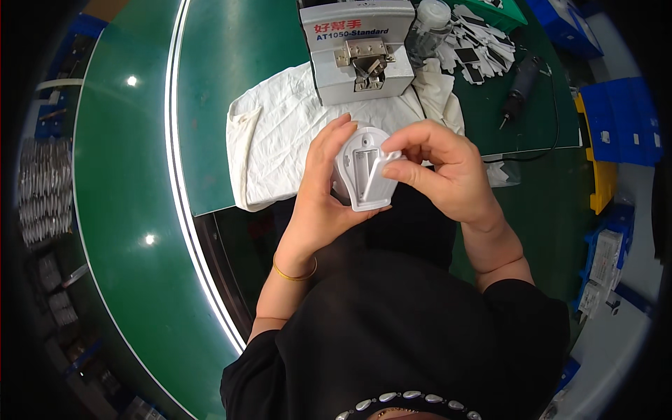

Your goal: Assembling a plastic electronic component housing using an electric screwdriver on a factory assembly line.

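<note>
My left hand (320, 178) is wrapped round a white plastic housing (353, 180), rounded at its far end and narrower toward me. An open battery compartment (363, 168) shows in its upper face, with a small screw hole beyond it. Between the thumb and forefinger of my right hand (442, 164) is a white battery cover (381, 183). The cover stands tilted over the right side of the compartment, its near end close to or touching the housing. Both hands are held above my lap, just before the table edge.
A white cloth (276, 133) lies on the green table under a grey dispensing machine (364, 59). Right of it are a clear plastic jar (428, 31), a heap of white plastic parts (483, 45) and a black electric screwdriver (521, 91) with a cable. Blue bins (619, 119) stand far right.
</note>
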### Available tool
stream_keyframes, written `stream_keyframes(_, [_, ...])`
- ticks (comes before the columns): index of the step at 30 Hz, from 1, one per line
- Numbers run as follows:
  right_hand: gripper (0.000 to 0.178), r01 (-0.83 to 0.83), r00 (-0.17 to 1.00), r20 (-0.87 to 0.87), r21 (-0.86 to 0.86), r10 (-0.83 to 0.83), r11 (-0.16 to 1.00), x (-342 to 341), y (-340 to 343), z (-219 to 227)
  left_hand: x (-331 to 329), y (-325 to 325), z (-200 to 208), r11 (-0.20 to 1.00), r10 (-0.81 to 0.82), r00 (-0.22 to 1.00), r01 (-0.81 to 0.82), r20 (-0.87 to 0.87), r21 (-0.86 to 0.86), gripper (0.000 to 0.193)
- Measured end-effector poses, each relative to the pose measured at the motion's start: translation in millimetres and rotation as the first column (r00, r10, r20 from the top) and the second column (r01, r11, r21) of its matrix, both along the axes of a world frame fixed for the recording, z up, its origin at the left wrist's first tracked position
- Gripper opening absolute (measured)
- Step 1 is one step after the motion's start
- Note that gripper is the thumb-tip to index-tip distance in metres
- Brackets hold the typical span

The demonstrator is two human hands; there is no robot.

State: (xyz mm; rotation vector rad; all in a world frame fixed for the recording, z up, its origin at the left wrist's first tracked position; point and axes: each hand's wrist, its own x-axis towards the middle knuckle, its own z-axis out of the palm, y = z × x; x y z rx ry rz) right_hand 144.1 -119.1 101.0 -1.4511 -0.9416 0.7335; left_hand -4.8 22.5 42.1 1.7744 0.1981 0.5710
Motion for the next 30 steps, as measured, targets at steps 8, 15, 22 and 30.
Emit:
stream_keyframes(8, [0.025,0.051,0.999,0.013,0.031,-0.051,0.998,-11,5,-8,2,0,5,0.996,-0.016,1.0,0.015,0.002,0.085,0.099])
stream_keyframes(15, [0.024,0.021,0.759,0.648,0.084,-0.071,0.996,-1,9,-10,1,-3,-2,0.997,-0.002,1.0,0.002,0.01,0.074,0.1])
stream_keyframes(22, [0.075,-0.093,0.91,-0.412,-0.075,0.054,0.993,-7,6,-22,-3,2,0,0.995,-0.012,0.996,0.004,0.084,0.1,0.102])
stream_keyframes(30, [0.068,-0.015,0.921,-0.388,0.047,0.032,0.999,-16,7,-35,-6,-7,24,0.88,-0.051,0.995,0.085,0.085,-0.467,0.076])
